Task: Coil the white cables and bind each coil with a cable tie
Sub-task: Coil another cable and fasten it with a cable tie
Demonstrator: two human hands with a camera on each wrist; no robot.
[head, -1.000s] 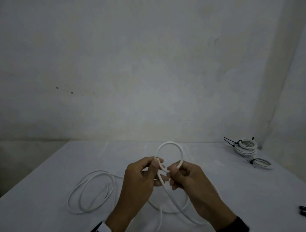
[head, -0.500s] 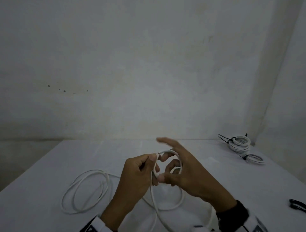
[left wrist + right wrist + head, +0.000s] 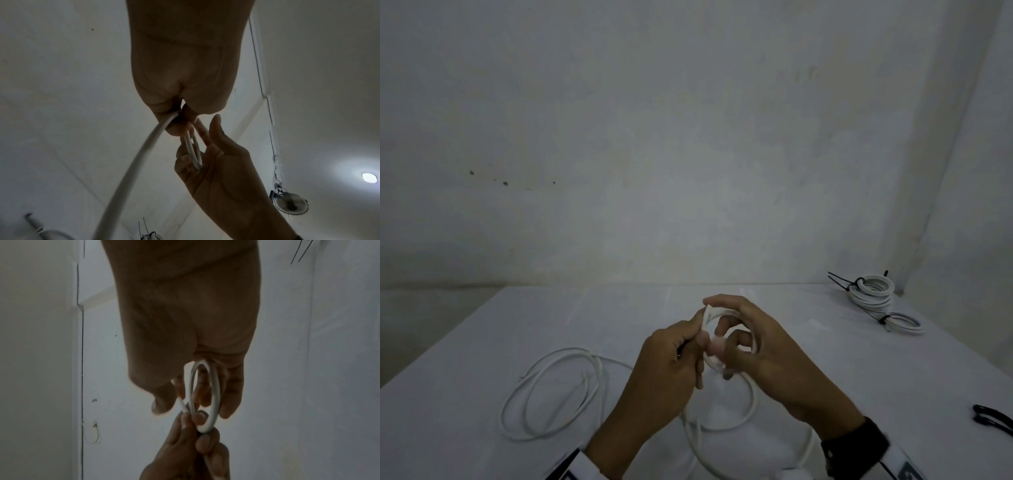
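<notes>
both hands are raised just above the white table [image 3: 893, 370], meeting over its near middle. the left hand [image 3: 671, 370] pinches the small coil [image 3: 710, 317] of the white cable [image 3: 551, 390] at its left edge, thumb and fingers [image 3: 186, 423] curled tight on the stacked turns. the right hand [image 3: 763, 353] cups the same coil from the far side; its fingers [image 3: 726, 303] arch over the top of the ring and its lower fingers curl in under it, so the hand is wrapped around the loops rather than spread. in the right wrist view the coil [image 3: 202, 395] shows as two or three narrow turns seen almost edge-on, with a short free end of cable sticking out beside the left hand's fingertips.

half a second ago the right hand is open, its fingers stretched out past a single loop; now they have closed down onto the ring and the coil looks thicker, with more turns gathered. a second ago the loop stands taller and wider above both hands.

the rest of the cable trails from the hands down to the table, curving in a slack arc below them and lying in loose loops to the left. two finished coils [image 3: 873, 291] with black cable ties [image 3: 840, 279] sit at the far right of the table, one just in front of the other. loose black ties [image 3: 993, 416] lie at the right edge, partly cut off.
</notes>
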